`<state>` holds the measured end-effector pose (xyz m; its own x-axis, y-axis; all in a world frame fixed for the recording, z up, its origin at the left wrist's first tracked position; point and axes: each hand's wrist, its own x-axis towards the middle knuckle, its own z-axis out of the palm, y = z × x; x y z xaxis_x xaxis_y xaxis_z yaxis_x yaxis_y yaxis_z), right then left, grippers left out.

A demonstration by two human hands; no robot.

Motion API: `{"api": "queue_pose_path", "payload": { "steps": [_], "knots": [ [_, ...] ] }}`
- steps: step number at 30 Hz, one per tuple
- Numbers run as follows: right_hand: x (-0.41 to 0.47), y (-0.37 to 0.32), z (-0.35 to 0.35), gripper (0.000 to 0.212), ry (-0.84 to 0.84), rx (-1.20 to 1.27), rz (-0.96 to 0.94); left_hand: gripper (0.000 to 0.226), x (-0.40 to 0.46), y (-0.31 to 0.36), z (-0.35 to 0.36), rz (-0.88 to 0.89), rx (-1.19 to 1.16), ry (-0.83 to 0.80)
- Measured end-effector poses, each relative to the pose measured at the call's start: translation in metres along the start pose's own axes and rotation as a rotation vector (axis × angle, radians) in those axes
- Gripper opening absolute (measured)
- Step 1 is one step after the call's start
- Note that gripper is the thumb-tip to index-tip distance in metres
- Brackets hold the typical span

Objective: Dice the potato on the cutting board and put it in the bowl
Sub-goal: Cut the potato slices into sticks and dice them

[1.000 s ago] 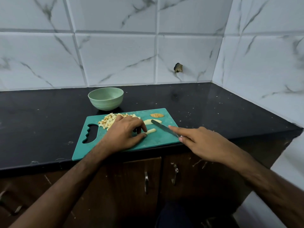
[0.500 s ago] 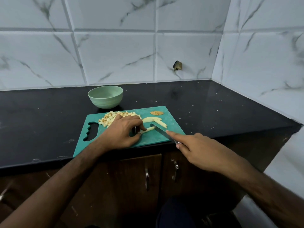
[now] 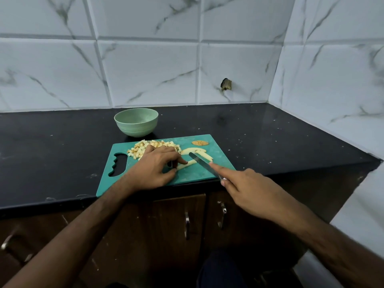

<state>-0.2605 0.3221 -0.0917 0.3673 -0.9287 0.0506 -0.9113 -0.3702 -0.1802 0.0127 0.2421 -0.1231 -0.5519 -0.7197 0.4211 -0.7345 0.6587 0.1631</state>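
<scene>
Pale potato strip (image 3: 186, 164) is being pinned at centre frame by the left hand (image 3: 154, 169); the knife (image 3: 202, 164), gripped by the right hand (image 3: 247, 193), should be kept clear of those fingertips (image 3: 184, 162).

A home kitchen — marble-look wall tiles (image 3: 145, 73), black stone counter (image 3: 270, 138), wooden cabinets (image 3: 176, 225) beneath
</scene>
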Motion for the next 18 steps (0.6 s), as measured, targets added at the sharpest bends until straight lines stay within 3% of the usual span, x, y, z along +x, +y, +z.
{"api": "queue_pose_path", "payload": {
  "steps": [8,13,18],
  "knots": [
    [0.004,-0.006,0.001,0.051,0.004,-0.022,0.001,0.040,-0.001,0.000,0.000,-0.003,-0.007,0.012],
    [-0.001,-0.006,-0.006,0.051,0.046,0.017,0.005,0.035,0.000,0.001,0.000,-0.002,-0.001,0.015],
    [0.001,-0.008,0.004,0.051,-0.023,0.008,0.005,0.039,0.000,0.000,0.000,-0.006,-0.002,0.007]
  ]
}}
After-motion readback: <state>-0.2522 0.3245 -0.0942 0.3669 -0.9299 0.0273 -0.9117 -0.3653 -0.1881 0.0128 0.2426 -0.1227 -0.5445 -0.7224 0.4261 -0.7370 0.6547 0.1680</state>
